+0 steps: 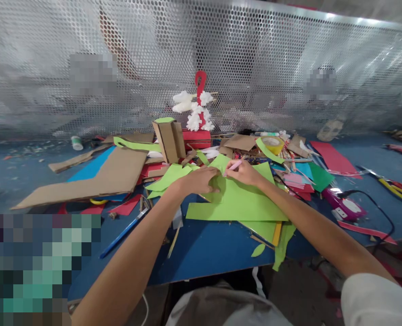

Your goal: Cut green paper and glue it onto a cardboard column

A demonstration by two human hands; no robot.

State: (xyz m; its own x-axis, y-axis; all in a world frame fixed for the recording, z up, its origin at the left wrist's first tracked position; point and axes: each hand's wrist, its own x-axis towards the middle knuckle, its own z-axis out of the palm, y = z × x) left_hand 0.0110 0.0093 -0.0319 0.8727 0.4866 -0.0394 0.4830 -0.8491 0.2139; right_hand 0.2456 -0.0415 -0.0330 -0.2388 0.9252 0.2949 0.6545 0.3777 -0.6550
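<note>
A sheet of bright green paper (241,203) lies in front of me on the blue table. My right hand (246,174) grips a pink pen (235,165), its lower end at the paper's surface. On the left part of the same sheet rests my left hand (203,180), thumb and fingers apart, holding nothing that I can see. More green paper pieces lie under and beside the sheet, among them a cut leaf shape (258,250) near the table's front edge.
Cardboard (119,172) and a blue brush (122,233) lie to the left. Behind stand a cardboard box shape (169,142) and a red stem with white flowers (201,106) before a perforated metal screen (248,54). Yellow tape (274,144), a purple device (343,203) and pliers (396,188) are rightward.
</note>
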